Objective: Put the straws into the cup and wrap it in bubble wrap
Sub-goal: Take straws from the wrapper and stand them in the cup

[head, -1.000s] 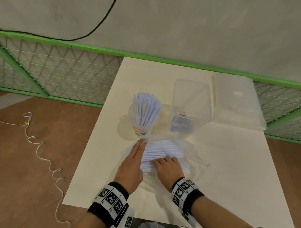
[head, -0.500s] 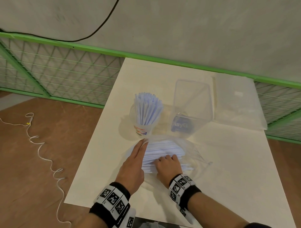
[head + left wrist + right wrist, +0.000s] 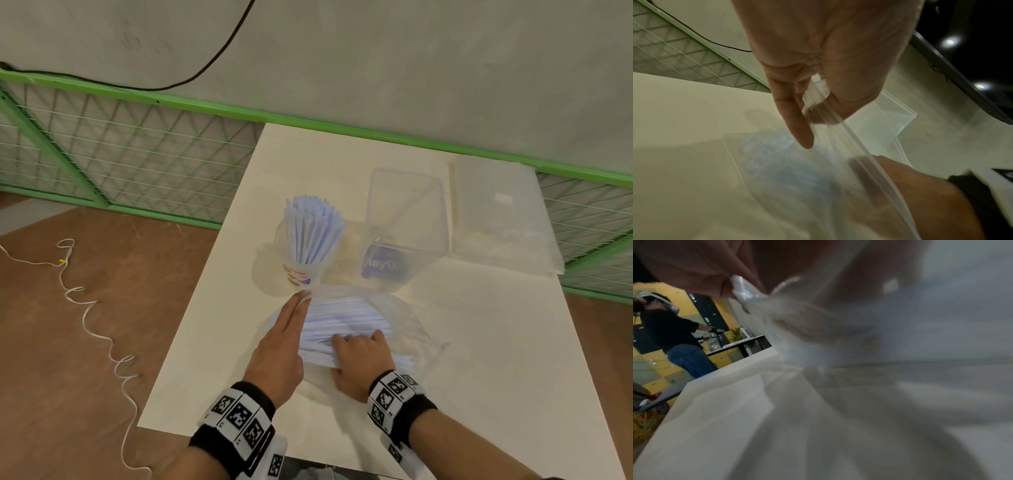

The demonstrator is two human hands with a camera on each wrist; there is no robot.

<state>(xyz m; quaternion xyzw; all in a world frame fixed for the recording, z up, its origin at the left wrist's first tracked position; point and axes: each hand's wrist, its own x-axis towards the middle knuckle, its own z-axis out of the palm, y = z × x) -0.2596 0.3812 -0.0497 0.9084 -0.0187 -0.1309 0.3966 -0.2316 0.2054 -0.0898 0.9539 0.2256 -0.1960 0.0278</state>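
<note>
Straw-loading step: left hand (image 3: 279, 346) pinches the bag (image 3: 404, 315) rim, right hand (image 3: 359, 359) curls around straws (image 3: 346, 318) inside; cup (image 3: 305, 253) beyond the fingertips; next, lift the bundle clear.

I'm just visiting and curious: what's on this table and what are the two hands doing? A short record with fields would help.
Table: white table
Cup: clear cup, upright, full of straws standing on end
Loose straws: pile of straws lying inside a clear plastic bag in front of the cup
Left hand: left hand pinches the bag's edge, fingers extended
Right hand: right hand reaches into the bag, fingers curled round a bunch of straws
Behind: empty clear box; folded bubble wrap at the far right
</note>
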